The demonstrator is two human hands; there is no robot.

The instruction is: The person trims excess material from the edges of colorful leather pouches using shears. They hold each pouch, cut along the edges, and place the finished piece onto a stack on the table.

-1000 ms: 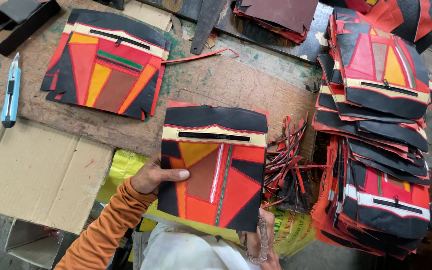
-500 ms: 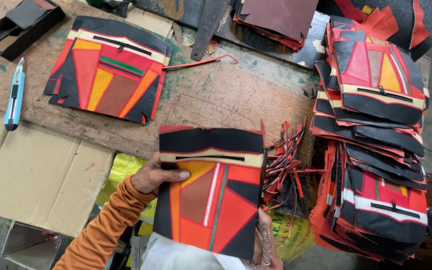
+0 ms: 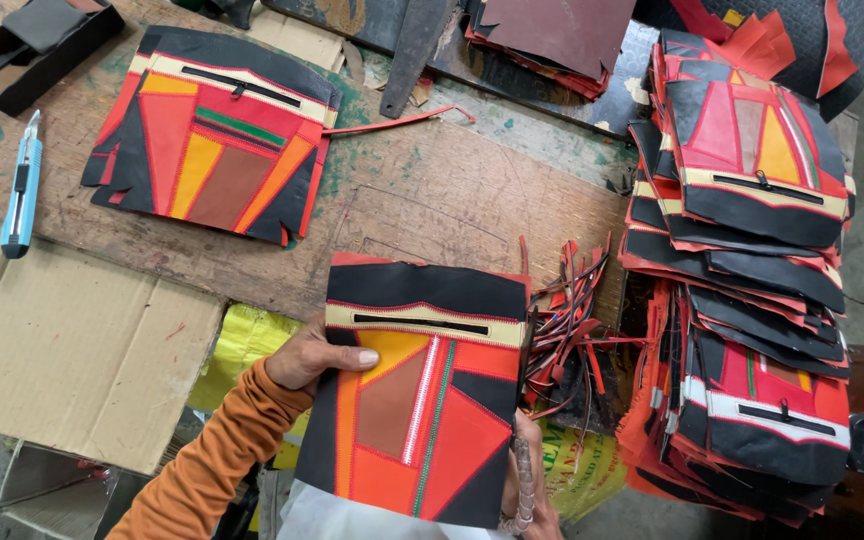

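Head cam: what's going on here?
A person holds a patchwork panel of black, red and orange pieces over the edge of a worn wooden table. The left hand grips its left edge; the right hand is at its lower right edge, mostly hidden. A similar panel lies flat further back, stacks of panels are piled to the right, and a blue utility knife lies at left.

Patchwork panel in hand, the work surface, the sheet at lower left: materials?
Patchwork panel: looks like leather or faux leather, matte, stitched seams, zip slot; which one, cannot tell. Work surface: bare worn wood, stained, scored. Sheet: brown corrugated cardboard, fold crease visible.
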